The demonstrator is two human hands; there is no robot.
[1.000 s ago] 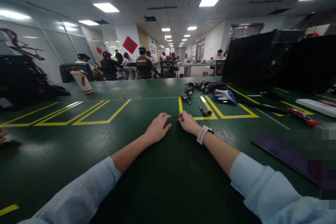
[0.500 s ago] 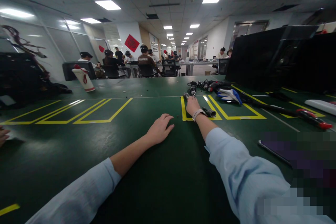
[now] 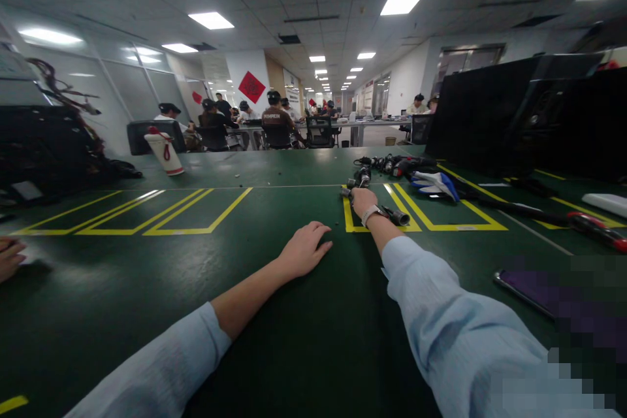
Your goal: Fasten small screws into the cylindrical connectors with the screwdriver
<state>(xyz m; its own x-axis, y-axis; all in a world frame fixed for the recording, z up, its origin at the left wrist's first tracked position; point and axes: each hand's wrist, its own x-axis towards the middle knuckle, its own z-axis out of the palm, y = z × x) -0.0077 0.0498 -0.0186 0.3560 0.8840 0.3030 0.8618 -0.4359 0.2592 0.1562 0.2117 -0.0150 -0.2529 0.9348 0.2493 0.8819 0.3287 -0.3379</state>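
Note:
My right hand (image 3: 365, 201) reaches forward into a yellow-taped box on the green table, its fingers closed at a dark metal tubular piece (image 3: 396, 216). One end sticks out right of the wrist. A small greyish end (image 3: 345, 192) shows left of the fingertips; whether both belong to one piece is hidden by the hand. Just beyond lies another dark metal part (image 3: 361, 176). My left hand (image 3: 306, 249) rests on the table to the left, fingers extended, thumb apart, holding nothing. A tiny dark bit (image 3: 336, 223) lies near its fingertips.
Blue-white gloves (image 3: 435, 185), dark cabled parts (image 3: 386, 163) and a red-black handled tool (image 3: 595, 228) lie to the right. A phone (image 3: 524, 294) is nearer. Black monitors (image 3: 482, 104) stand behind. A white cup (image 3: 165, 151) and another person's hand (image 3: 10, 258) are left.
The view has shifted slightly, so everything sits a little lower and further right. My right hand stays at the tubular piece, and my left hand remains resting on the table.

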